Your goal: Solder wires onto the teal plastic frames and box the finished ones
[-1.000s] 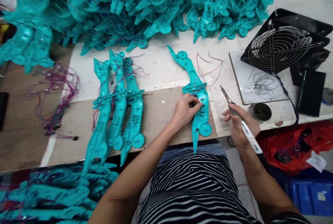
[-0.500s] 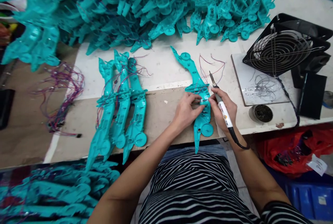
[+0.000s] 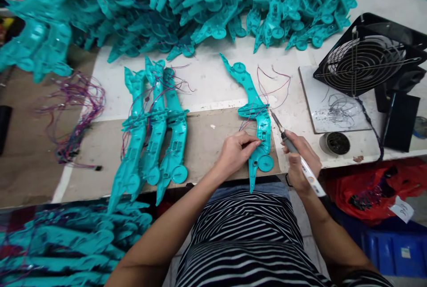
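Note:
A long curved teal plastic shell (image 3: pixel 248 89) lies on the bench in front of me, its round disc end towards me. Thin red and blue wires (image 3: pixel 279 76) loop out beside its upper half. My left hand (image 3: pixel 238 149) is at the shell's lower half, thumb and forefinger pinched over its inside; what they pinch is too small to make out. To the right of the shell, my right hand (image 3: pixel 303 160) grips a soldering iron (image 3: pixel 295 149) with a white and grey handle. The iron's metal tip points up and left, near the shell's crosswise middle piece.
Three wired teal shells (image 3: pixel 155 131) lie to the left, beside a tangle of wires (image 3: pixel 78 113). A big heap of shells (image 3: pixel 207 7) fills the back. At right are a black fan (image 3: pixel 356 65), a board with solder wire (image 3: pixel 333 113) and a small round tin (image 3: pixel 336 144).
My right hand has drawn back right and down with the soldering iron, away from the shell. My left hand has slid slightly down the shell and its fingers have closed into a pinch.

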`<state>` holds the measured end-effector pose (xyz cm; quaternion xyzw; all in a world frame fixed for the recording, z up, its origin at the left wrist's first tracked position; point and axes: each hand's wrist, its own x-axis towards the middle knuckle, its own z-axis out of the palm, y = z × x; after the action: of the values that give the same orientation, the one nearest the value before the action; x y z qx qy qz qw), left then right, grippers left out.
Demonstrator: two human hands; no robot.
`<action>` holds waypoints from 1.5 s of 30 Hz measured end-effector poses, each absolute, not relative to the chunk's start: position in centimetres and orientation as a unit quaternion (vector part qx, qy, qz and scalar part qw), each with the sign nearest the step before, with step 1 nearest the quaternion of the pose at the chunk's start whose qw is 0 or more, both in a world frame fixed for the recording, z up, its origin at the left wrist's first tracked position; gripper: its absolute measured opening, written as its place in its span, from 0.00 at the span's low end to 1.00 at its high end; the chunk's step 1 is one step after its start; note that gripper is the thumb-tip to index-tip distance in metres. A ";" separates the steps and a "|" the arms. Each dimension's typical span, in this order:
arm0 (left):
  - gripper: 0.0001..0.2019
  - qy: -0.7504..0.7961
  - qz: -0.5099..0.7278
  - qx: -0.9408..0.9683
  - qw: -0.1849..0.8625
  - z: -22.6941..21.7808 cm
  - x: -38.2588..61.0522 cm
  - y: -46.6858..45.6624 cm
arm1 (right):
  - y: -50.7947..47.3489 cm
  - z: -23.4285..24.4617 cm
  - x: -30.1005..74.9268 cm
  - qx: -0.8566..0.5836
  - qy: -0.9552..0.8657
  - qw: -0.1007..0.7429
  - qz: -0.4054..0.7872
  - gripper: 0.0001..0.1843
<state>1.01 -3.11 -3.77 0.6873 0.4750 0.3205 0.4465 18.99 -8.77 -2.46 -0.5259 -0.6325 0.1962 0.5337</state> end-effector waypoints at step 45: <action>0.05 0.508 0.370 0.661 0.410 -5.1 2.0 -3.4 | -11.2 -2.3 20.7 -0.468 -0.720 0.491 0.149 0.18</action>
<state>1.97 -3.42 -5.14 0.6613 0.5080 0.3695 0.4100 20.70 -11.24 -2.29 -0.4682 -0.7195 0.1490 0.4908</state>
